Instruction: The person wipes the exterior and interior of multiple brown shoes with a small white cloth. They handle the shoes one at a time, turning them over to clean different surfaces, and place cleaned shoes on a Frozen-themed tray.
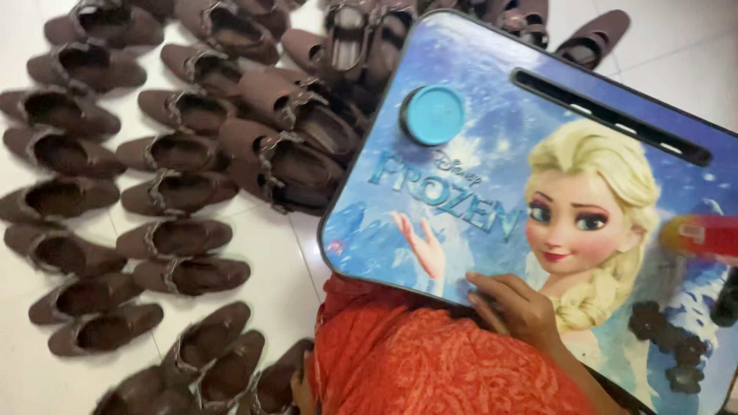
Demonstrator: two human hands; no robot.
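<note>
Shoes (173, 192) cover the white tiled floor (261, 261) on the left, dozens of brown ones laid in loose rows with their openings up, a tighter heap of them (292, 131) piled just against the far-left edge of a lap tray. From the head camera, that lap tray (477, 69) rests tilted across the person's knees; it is blue, printed with a cartoon figure with a blonde braid, and has a long dark slot (615, 115) along its far side. A round turquoise lid (432, 114) sits in the tray's upper left part. One hand (513, 305) lies on the tray's near edge, fingers bent and pressed flat against the surface, holding nothing; which hand it is I cannot tell for sure, though it comes from the right side. The other hand is out of sight. Several small dark pieces (667, 338) lie on the tray to the right, and a blurred red thing (703, 234) shows at the right edge. Orange patterned cloth (430, 361) covers the lap below
</note>
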